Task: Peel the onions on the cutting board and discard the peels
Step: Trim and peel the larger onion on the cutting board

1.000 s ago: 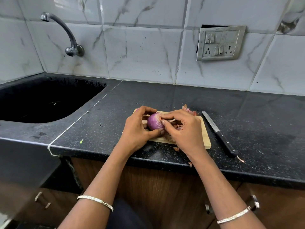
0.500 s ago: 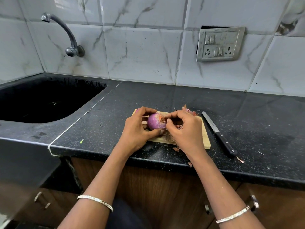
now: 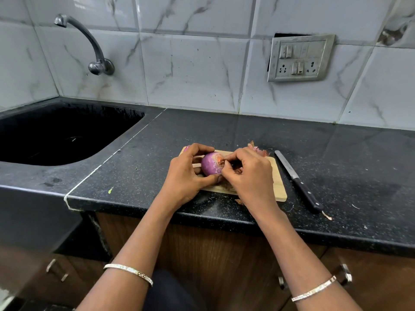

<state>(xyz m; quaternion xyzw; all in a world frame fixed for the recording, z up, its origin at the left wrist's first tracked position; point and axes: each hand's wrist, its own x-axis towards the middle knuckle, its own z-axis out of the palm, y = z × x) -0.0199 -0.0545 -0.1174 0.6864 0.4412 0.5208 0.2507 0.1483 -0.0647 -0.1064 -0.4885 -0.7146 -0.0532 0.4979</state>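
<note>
A black-handled knife (image 3: 296, 178) lies on the dark speckled counter (image 3: 224, 131), blade toward the wall. A black sink (image 3: 125, 122) sits left, under a tap (image 3: 89, 39). A switch panel (image 3: 299, 58) hangs on the tiles (image 3: 193, 70).

Purple onion (image 3: 211, 166) (partly peeled) above cutting board (image 3: 277, 187)

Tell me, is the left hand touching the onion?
Touching. The head view shows the left hand curled round the onion, thumb pressed under it and fingers over its top.

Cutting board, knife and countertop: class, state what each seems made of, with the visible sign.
Cutting board: pale matt wood, probably; tan colour. Knife: shiny metal blade, black riveted handle, plastic or wood. Countertop: polished speckled black stone, perhaps granite; reflects tiles.
</note>
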